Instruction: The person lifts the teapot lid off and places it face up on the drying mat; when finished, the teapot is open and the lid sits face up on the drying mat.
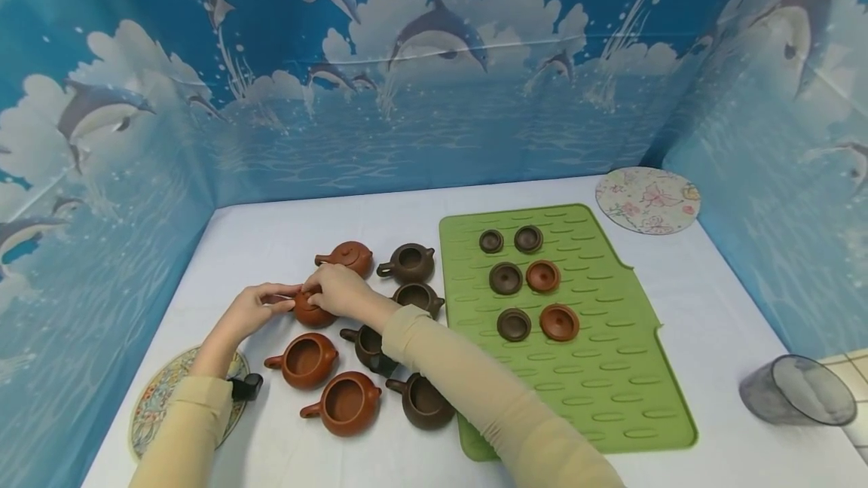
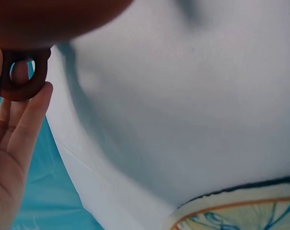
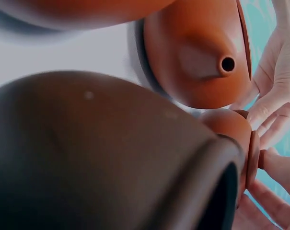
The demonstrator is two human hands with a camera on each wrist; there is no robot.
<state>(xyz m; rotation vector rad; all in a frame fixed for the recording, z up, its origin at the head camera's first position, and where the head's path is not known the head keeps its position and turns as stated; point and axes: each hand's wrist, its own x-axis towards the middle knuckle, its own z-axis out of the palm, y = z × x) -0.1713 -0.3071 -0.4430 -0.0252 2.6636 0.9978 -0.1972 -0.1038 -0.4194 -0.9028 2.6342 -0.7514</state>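
Note:
A small reddish-brown clay teapot stands between my two hands. With thumb and fingers, my left hand pinches its loop handle. My right hand reaches over from the right and grips the knob of the teapot's lid, which sits at the pot's mouth. Just behind is another reddish teapot with its lid on. Two lidless reddish teapots, one nearer and one nearest, stand in front. Several dark brown lidless teapots form a column to the right, partly hidden by my right arm.
A green mat on the right carries several loose lids, dark and reddish. A patterned round mat lies under my left forearm, a floral one at the back right. A grey translucent cup stands near the right edge.

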